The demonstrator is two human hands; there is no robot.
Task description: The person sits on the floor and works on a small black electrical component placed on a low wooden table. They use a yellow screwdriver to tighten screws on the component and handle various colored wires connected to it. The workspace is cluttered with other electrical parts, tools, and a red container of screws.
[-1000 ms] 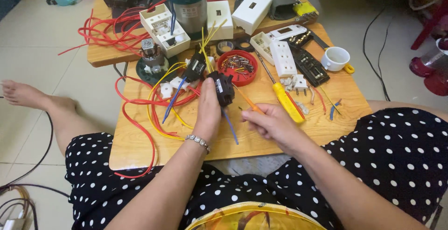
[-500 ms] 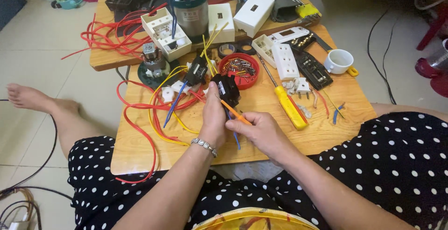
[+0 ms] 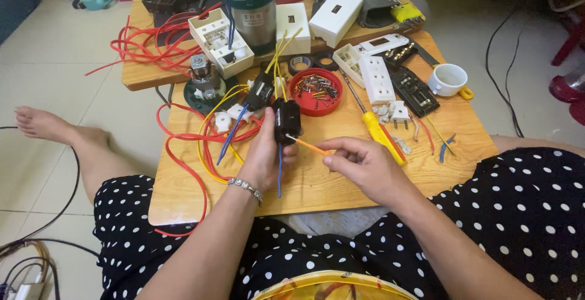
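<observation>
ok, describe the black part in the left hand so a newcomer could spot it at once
Start at the nearer wooden table, then find the red dish of screws near its middle. Just below and left of it, the left hand holds up a small black block. Unlike the white sockets nearby, it is dark, lifted off the table, with a blue wire hanging beneath it.

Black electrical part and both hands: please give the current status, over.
Left hand grips black electrical part, upright over wooden table. Right hand pinches thin orange tool, tip at the part. Blue wire hangs below; red wires beside.
</observation>
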